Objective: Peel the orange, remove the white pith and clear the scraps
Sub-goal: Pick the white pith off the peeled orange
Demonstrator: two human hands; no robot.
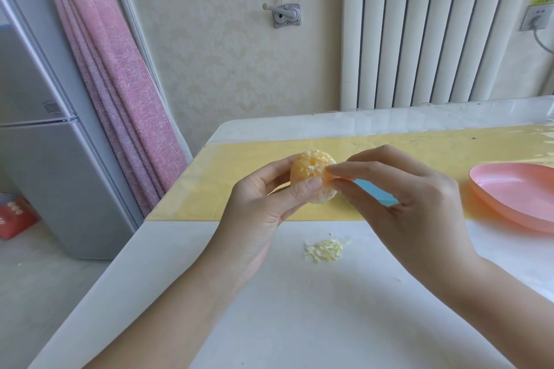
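Two hands had the small round peeled orange [310, 169] mid-air over the white tabletop [269, 314]. The left hand [263, 204] gripped it, and the right hand [416, 198] pinched its 3 o'clock side. Risk: squeezing too hard w/ the thumb could've burst a segment. A pale shredded pith pile [325, 249] lay at 6 o'clock.

Orange [311, 178] above tabletop [269, 314], gripped by left hand [260, 213], pinched at right side by right hand [416, 207]. Pith pile [325, 250] on tabletop below orange, nearer person. Mat [209, 186] across tabletop's far part. Dish [515, 198] at right, on mat edge. Fridge [45, 135] on floor far left, curtain [120, 84] beside it. Radiator [434, 30] behind tabletop.
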